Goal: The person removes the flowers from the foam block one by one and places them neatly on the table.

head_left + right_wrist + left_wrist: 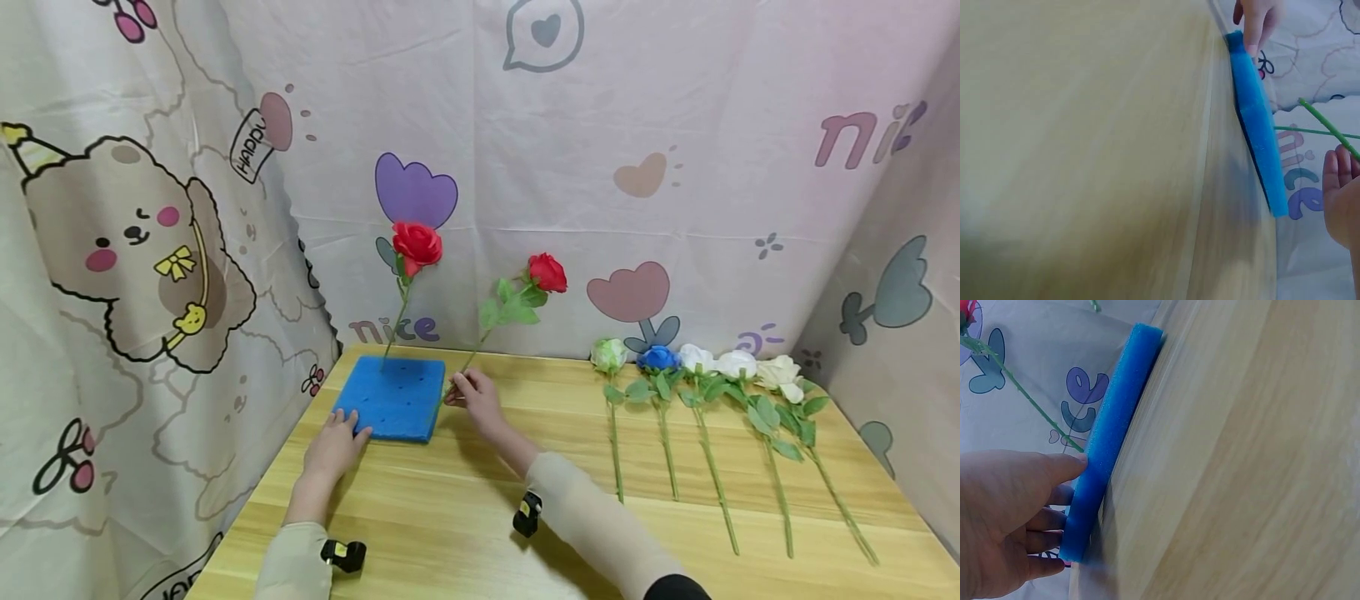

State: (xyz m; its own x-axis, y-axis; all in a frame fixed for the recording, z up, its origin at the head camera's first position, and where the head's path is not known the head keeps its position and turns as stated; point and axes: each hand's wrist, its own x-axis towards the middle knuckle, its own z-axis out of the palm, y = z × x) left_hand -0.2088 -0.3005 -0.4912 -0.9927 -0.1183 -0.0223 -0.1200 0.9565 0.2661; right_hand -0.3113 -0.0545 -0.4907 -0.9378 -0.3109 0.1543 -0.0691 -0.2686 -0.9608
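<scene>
A blue foam block point(401, 421) with several small holes lies on the table. One red rose point(417, 244) stands in its far part, its stem rising from the foam. My left hand point(332, 447) rests on the block's near left corner, fingers extended; in the left wrist view the thumb touches its edge. Just right of the block, my right hand point(482, 403) pinches the stem of a second red rose point(547, 273), which leans to the right. In the right wrist view the lower stem end point(1317, 114) points free of the foam, above its surface.
On the right of the wooden table point(465, 533) several artificial flowers lie in a row: a green one point(609, 356), a blue one point(660, 359), white ones point(697, 359) and a cream one point(780, 372). A printed curtain point(525, 150) hangs behind and at both sides.
</scene>
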